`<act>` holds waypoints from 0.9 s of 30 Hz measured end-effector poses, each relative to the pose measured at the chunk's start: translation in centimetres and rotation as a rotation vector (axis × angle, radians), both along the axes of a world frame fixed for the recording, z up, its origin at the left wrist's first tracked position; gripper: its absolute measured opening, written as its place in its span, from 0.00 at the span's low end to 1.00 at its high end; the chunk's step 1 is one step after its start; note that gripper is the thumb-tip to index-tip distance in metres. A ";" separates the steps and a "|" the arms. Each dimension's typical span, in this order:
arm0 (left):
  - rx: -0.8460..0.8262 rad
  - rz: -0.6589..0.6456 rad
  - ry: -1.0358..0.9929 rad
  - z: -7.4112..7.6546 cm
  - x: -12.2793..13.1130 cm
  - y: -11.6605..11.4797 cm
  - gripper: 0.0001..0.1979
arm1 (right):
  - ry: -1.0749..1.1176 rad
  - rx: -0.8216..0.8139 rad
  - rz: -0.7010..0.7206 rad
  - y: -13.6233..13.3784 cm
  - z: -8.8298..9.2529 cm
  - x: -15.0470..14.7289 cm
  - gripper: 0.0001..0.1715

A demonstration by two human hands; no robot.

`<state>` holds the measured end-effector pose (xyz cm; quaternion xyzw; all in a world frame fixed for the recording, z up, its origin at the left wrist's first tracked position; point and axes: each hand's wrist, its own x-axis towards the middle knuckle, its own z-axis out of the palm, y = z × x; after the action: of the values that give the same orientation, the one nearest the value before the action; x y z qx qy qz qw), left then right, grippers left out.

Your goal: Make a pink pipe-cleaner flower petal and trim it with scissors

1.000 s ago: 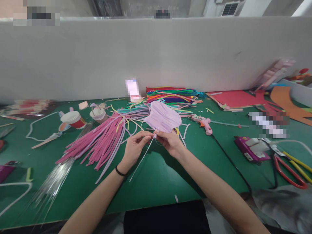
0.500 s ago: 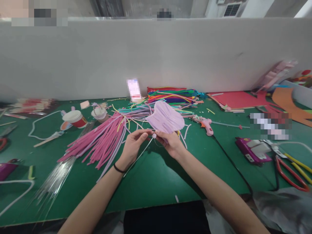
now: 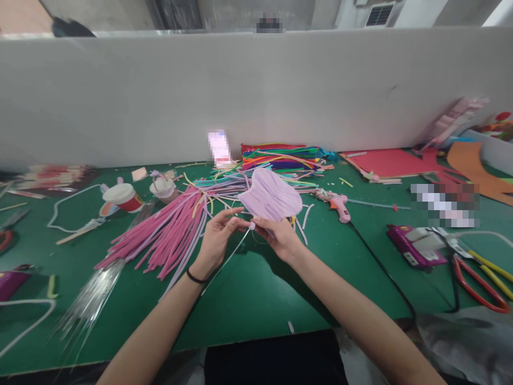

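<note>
My right hand is closed on a lilac heart-shaped piece that looks made of pipe cleaners laid side by side. At its lower tip is a small lilac knob, from which a thin pale stem slants down to the left. My left hand wears a dark band at the wrist. Its thumb and a finger pinch beside the knob, while the index finger is raised; what lies between the fingertips is too small to make out. A very thin wire loops near both hands.
Pink pipe cleaners lie left of my hands, over clear-wrapped wires. Behind are multicoloured bundles and a propped phone. A paper cup stands left. Rightward lie a pink glue gun, a purple power strip and pliers.
My left index finger has lifted away from the thumb, and the left hand has shifted slightly. The lilac heart and my right hand stay almost in place.
</note>
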<state>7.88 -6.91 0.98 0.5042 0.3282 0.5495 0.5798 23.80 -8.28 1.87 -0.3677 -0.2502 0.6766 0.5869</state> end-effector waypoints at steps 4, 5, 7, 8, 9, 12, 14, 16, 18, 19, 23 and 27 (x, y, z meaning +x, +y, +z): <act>0.001 0.021 0.014 0.0 0.0 0.1 0.17 | -0.014 -0.009 0.002 -0.1 -0.2 -0.2 0.19; 0.001 0.023 0.021 0.0 0.0 0.1 0.17 | -0.018 -0.015 0.002 -0.1 -0.2 -0.3 0.19; -0.008 0.022 0.037 0.1 0.0 0.1 0.17 | -0.028 -0.015 -0.006 0.0 -0.3 -0.3 0.18; -0.016 0.021 0.047 0.1 -0.1 0.1 0.17 | -0.043 -0.002 -0.013 0.0 -0.3 -0.3 0.19; -0.028 0.018 0.052 0.2 -0.1 0.2 0.16 | -0.069 0.021 -0.018 0.1 -0.3 -0.2 0.21; -0.086 -0.017 0.029 0.4 -0.5 0.5 0.18 | -0.256 0.172 0.008 0.4 -0.1 0.7 0.30; -0.132 -0.044 0.027 0.5 -0.8 0.7 0.20 | -0.457 0.307 0.062 0.6 0.1 1.6 0.35; -0.164 -0.044 0.070 0.6 -1.0 0.9 0.19 | -0.608 0.415 0.134 0.7 0.3 2.4 0.37; -0.163 -0.006 0.111 0.7 -0.9 0.8 0.15 | -0.634 0.465 0.246 0.7 0.4 3.0 0.40; -0.156 0.018 0.116 0.8 -0.9 0.8 0.14 | -0.617 0.462 0.309 0.7 0.5 3.3 0.40; -0.147 0.111 0.052 1.0 -0.4 0.4 0.13 | -0.561 0.334 0.411 0.5 0.3 3.4 0.42; -0.169 0.175 -0.045 1.1 0.0 0.2 0.13 | -0.485 0.223 0.364 0.3 -0.4 2.6 0.30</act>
<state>7.84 -6.73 2.13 0.4106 0.4031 0.5795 0.5772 26.41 -7.96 1.51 -0.4010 -0.5170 0.6313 0.4163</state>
